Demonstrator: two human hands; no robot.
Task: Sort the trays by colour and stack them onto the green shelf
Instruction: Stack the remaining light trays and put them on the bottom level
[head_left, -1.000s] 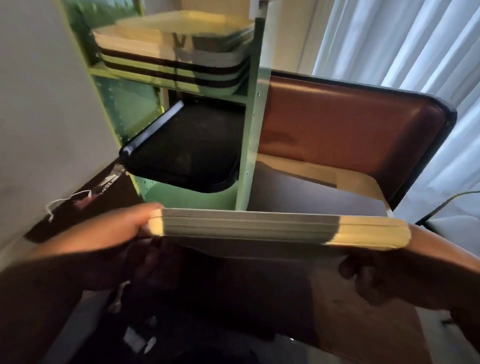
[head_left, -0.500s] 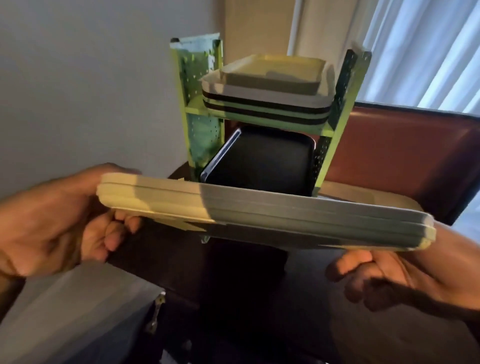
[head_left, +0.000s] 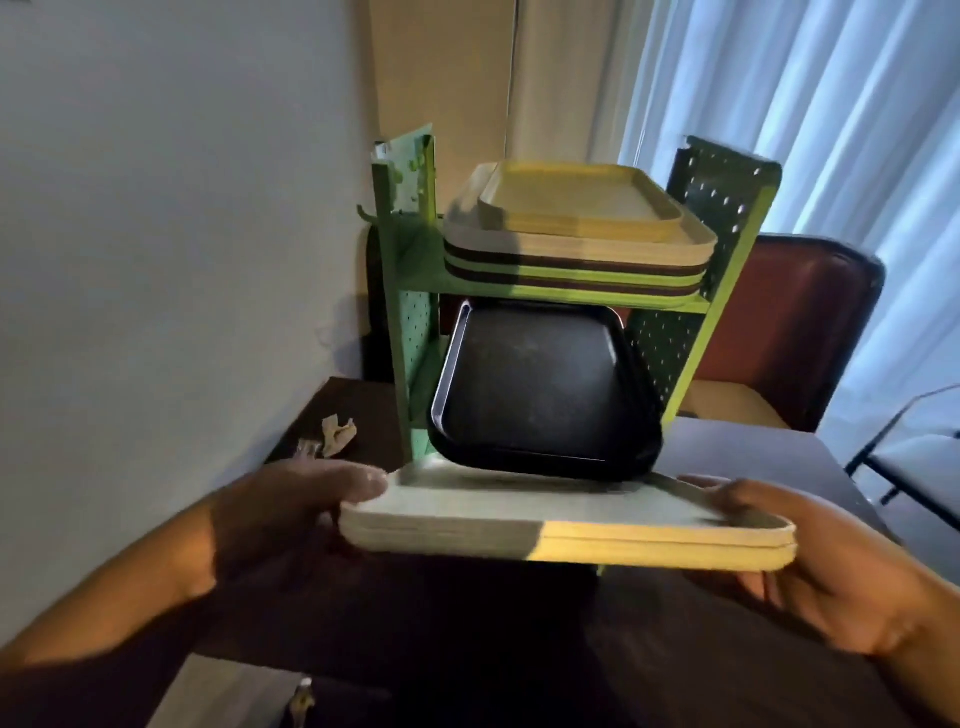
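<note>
I hold a short stack of cream trays (head_left: 566, 538) level in front of the green shelf (head_left: 722, 291). My left hand (head_left: 291, 512) grips the stack's left end and my right hand (head_left: 826, 566) grips its right end. The stack's far edge sits just under the front rim of the black trays (head_left: 540, 395), which jut out of the shelf's lower tier. On the upper tier lies a mixed pile: cream trays (head_left: 576, 218) on top, with dark brown and green ones below.
The shelf stands on a dark table (head_left: 769, 457) against a pale wall at the left. A brown chair back (head_left: 800, 322) rises behind the shelf at right, with curtains beyond. Crumpled paper (head_left: 337, 434) lies on the table by the wall.
The cream stack has gone forward and levelled out, its far edge now at the shelf's lower tier under the black trays. My view has pulled back and risen.
</note>
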